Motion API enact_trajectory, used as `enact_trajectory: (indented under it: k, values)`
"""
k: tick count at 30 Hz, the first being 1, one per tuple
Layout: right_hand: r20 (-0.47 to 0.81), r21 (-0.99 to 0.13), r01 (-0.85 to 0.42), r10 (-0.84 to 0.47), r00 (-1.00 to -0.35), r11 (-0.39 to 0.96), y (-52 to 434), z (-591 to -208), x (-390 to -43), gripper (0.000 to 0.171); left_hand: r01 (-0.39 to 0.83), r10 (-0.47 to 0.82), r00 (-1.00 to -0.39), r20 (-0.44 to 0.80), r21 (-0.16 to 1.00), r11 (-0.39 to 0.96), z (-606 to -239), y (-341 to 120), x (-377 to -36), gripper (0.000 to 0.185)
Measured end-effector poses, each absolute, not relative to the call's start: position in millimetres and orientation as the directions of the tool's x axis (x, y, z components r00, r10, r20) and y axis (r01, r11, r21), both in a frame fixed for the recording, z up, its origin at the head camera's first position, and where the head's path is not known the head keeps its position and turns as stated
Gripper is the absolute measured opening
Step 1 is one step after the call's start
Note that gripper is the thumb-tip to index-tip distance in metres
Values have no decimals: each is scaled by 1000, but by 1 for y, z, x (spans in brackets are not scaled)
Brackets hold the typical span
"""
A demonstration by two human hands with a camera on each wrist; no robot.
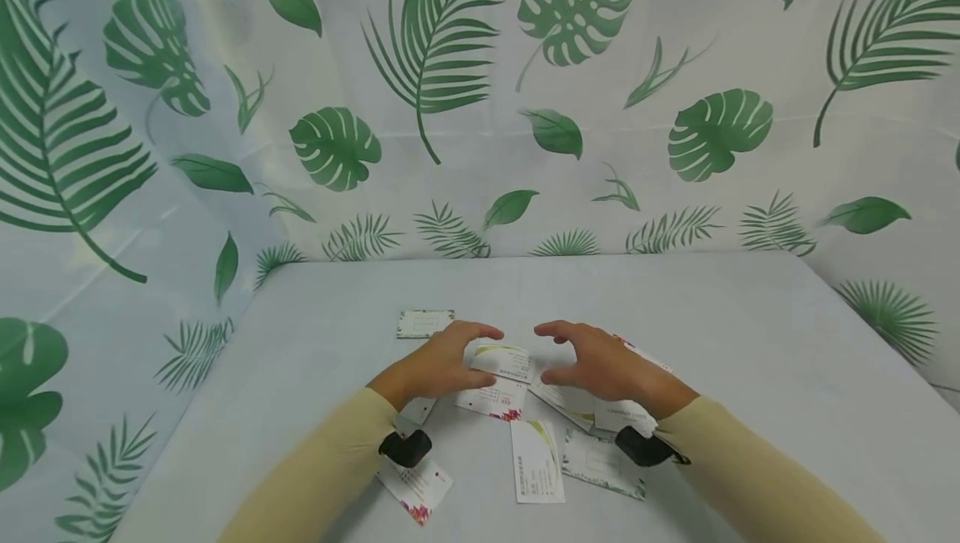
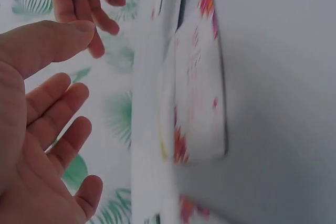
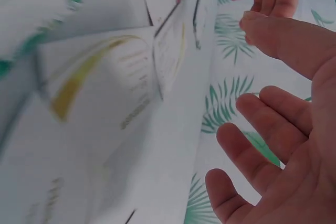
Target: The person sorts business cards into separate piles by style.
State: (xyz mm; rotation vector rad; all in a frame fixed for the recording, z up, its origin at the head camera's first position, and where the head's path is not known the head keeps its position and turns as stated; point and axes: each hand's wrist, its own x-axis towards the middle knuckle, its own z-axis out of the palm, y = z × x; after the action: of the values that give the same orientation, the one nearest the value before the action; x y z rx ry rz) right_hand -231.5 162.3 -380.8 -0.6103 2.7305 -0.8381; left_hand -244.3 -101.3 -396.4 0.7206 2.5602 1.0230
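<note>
Both hands hover over several loose business cards, palms facing each other with a gap between them. My left hand (image 1: 441, 365) has its fingers spread and loosely bent, holding nothing. Likewise my right hand (image 1: 600, 364) holds nothing, its fingers apart. Between them lies a card with a yellow-green curve (image 1: 504, 362), overlapping a card with pink flowers (image 1: 491, 400). In the left wrist view a flowered card (image 2: 199, 98) lies beside the hand. Another yellow-curved card (image 3: 105, 72) appears in the right wrist view, slightly blurred. Cards near the right wrist are partly hidden by that hand.
A leaf-bordered card (image 1: 425, 324) lies behind the left hand. Nearer the front are a flowered card (image 1: 420, 486), a lengthwise card (image 1: 537, 468) and another leaf-bordered card (image 1: 600, 464). The white table (image 1: 735, 318) meets a leaf-printed cloth (image 1: 480, 184) at the back.
</note>
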Motion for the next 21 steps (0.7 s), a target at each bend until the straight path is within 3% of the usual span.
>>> enact_trajectory:
  k: [7,15,21]
  values:
    - [-101,-595,-275,-409,-907,756,196,-395,-197,64,424,628,-771,-106,649,632,-409,-79,-226,55]
    - [-172,-620,-165,-338,-925,767,218,-404,-160,70,565,748,-657,-89,599,567,-413,-53,-208,57]
    - [-190,-597,-157,-329,-925,787,230,-413,-139,71,609,769,-633,-90,555,567,-415,-28,-195,59]
